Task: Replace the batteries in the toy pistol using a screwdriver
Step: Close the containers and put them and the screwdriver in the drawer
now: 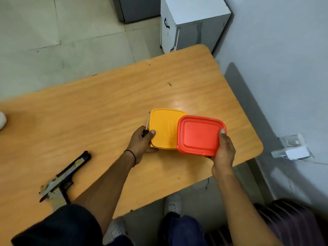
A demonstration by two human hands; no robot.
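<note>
- Bench (pixel 106 107): a wood-grain top with rounded corners, seen from above, set near a pale wall on the right.
- Toy pistol (pixel 63 176): black and silver, lying flat on the bench at lower left, well apart from both hands and both boxes.
- Left hand (pixel 142 144): grasping the screwdriver (pixel 146 126) by its black handle, the thin shaft pointing away from the person along the left edge of the yellow box (pixel 164 129); the thumb rests on that box's lid and the fingers curl under its near-left corner. A dark band circles the wrist.
- Yellow box: lidded, resting on the bench, its right part covered by the red box (pixel 199 134).
- Right hand (pixel 223 151): grasping the red box at its right end, thumb on the lid rim, fingers beneath.
- Red box: lidded, overlapping the yellow box; whether it rests on it or is held just above cannot be told.
- White cabinet (pixel 191 23): standing on the floor beyond the far end of the bench.
</note>
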